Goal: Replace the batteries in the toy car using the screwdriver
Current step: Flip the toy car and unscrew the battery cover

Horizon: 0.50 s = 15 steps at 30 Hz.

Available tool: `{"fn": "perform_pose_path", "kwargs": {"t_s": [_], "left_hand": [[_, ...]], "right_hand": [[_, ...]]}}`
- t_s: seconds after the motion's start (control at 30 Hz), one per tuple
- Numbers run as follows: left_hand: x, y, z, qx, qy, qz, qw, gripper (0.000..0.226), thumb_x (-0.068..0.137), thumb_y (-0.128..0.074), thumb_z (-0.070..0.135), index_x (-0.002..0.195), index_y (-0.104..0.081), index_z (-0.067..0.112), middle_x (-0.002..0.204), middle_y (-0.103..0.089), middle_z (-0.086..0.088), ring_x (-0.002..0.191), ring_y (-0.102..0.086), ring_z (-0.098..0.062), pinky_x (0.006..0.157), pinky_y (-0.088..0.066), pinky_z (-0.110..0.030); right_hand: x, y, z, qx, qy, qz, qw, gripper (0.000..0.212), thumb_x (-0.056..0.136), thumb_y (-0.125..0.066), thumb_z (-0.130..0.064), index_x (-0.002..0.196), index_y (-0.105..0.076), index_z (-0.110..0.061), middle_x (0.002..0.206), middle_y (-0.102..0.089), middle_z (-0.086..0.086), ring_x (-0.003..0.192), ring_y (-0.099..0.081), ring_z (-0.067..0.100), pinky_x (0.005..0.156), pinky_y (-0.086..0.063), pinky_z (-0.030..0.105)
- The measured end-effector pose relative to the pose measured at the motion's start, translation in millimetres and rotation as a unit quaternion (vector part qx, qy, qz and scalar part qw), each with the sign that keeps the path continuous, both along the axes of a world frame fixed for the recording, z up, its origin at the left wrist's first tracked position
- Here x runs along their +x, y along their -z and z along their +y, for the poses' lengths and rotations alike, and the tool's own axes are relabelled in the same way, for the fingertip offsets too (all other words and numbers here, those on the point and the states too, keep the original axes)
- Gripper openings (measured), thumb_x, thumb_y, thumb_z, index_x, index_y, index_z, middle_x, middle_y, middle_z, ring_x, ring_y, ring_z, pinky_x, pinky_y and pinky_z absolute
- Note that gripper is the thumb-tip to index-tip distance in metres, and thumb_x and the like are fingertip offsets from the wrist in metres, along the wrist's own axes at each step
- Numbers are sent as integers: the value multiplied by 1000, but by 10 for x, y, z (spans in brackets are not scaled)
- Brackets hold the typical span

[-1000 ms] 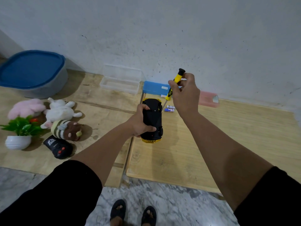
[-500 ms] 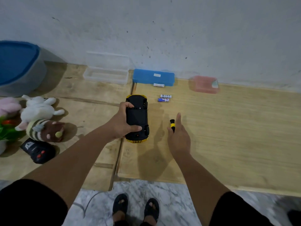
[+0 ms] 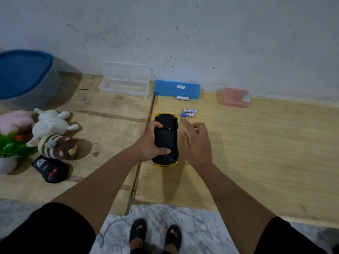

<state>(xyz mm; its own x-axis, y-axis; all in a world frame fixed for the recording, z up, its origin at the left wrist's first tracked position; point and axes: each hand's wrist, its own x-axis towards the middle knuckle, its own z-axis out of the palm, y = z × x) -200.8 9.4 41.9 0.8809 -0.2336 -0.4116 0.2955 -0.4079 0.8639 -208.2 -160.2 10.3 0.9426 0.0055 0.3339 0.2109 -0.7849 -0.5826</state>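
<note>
While the left hand (image 3: 150, 143) grips the upturned toy car (image 3: 166, 140) on the wooden worktop (image 3: 256, 153), its long axis running away from the person, the right hand (image 3: 197, 143) hovers just beside the car's right flank, fingers spread and holding nothing. Two batteries (image 3: 189, 112) lie just beyond those fingertips, nearer the right hand. No screwdriver can be made out.
</note>
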Motion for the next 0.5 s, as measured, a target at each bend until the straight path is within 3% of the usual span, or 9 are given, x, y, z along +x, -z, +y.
{"fn": "perform_pose_path", "kwargs": {"t_s": [0.3, 0.5], "left_hand": [[25, -51, 20, 3, 1, -40, 999, 71, 73, -77, 6, 119, -27, 26, 124, -47, -9, 109, -57, -25, 86, -55, -42], [37, -38, 43, 18, -2, -46, 999, 76, 72, -78, 8, 119, -24, 32, 121, -53, -8, 107, -58, -24, 88, -53, -39]], "right_hand": [[255, -276, 129, -75, -80, 31, 993, 24, 82, -63, -29, 102, -72, -20, 110, -57, 11, 99, -54, 30, 76, -45, 39], [281, -449, 200, -46, -111, 81, 989, 17, 81, -69, -21, 97, -68, -15, 101, -58, 4, 99, -47, 23, 81, -39, 35]]}}
